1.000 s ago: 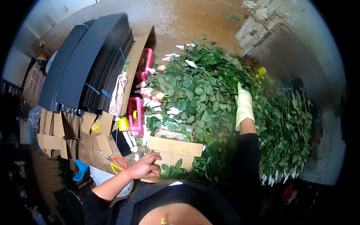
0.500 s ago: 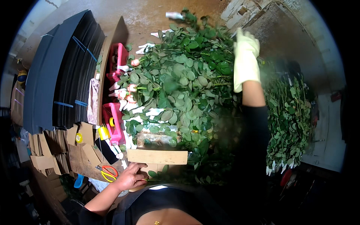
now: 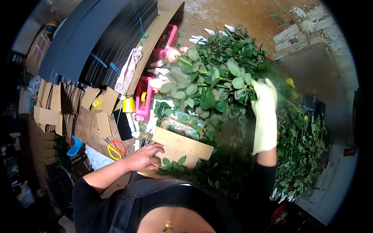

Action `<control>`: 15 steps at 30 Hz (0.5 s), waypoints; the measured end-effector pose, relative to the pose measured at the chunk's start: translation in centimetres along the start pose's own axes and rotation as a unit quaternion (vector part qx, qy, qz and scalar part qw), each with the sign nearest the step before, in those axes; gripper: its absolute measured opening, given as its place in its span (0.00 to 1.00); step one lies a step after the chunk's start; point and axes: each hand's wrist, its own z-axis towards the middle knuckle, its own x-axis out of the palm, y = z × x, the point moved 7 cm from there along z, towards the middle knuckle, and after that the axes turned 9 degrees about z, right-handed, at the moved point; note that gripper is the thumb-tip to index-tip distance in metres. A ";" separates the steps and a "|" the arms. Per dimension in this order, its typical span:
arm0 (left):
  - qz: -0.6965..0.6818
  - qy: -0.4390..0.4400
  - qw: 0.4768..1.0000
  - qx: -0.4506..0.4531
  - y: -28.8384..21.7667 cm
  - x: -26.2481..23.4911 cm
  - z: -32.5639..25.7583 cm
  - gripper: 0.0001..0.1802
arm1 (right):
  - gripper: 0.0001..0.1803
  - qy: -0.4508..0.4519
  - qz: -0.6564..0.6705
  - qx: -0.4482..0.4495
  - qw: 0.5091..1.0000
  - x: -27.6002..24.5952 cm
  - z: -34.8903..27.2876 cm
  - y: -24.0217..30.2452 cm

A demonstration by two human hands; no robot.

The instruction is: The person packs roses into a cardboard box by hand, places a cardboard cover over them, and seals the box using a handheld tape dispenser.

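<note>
My right hand (image 3: 265, 93), in a pale yellow rubber glove, is closed around the leafy stems of several roses. Their pink heads (image 3: 172, 55) point to the left, blurred by motion, above a heap of leafy roses (image 3: 233, 58). Many of the heaped roses have white sleeves over their heads. Bare and curled, my left hand (image 3: 147, 157) grips the left side of a folded cardboard wrap (image 3: 182, 142) close to my body. Green rose leaves (image 3: 173, 163) lie on this cardboard beside my fingers; what lies under the palm is hidden.
Pink tape dispensers (image 3: 143, 101) stand along an upright cardboard board (image 3: 149, 46). Left of it are strapped dark sheets (image 3: 93, 35) and a striped cloth (image 3: 129, 71). Red-and-yellow scissors (image 3: 114, 148) lie near my left forearm. More roses (image 3: 297, 143) hang at the right.
My gloved right hand has come nearer from the far side of the heap and now holds lifted roses. My left hand stays at the cardboard. The whole view has turned and shifted.
</note>
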 end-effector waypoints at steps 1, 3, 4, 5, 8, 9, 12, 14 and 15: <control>0.000 -0.008 1.000 0.003 0.1 0.2 -0.1 0.13 | 0.31 -0.063 -0.003 -0.019 0.998 -3.1 -2.0 1.9; 0.007 -0.018 1.000 0.014 0.3 0.4 -0.1 0.13 | 0.31 -0.152 -0.029 -0.022 0.988 -5.3 -6.3 3.7; 0.017 -0.021 0.999 0.025 0.1 0.2 0.0 0.13 | 0.30 -0.170 -0.049 -0.002 0.984 -4.7 -8.0 3.2; 0.029 -0.021 0.999 0.041 -0.1 -0.2 0.3 0.13 | 0.31 -0.195 -0.040 0.031 0.980 -2.0 -9.7 1.0; 0.027 -0.030 0.998 0.044 0.1 0.0 0.2 0.13 | 0.32 -0.072 -0.140 0.022 0.987 5.2 -12.8 -0.2; 0.019 -0.034 0.998 0.040 0.3 0.1 0.0 0.13 | 0.37 0.045 -0.131 0.060 0.988 6.2 -13.3 2.1; 0.036 -0.044 0.996 0.061 -0.1 -0.3 0.6 0.13 | 0.35 0.046 0.053 0.079 0.994 11.1 -18.5 -0.7; 0.033 -0.041 0.997 0.052 -0.2 -0.1 0.4 0.13 | 0.26 -0.133 0.122 0.073 0.981 7.7 -19.8 -1.0; 0.026 -0.034 0.998 0.046 -0.2 -0.1 0.4 0.14 | 0.18 -0.176 0.168 0.113 0.963 4.9 -19.8 -0.6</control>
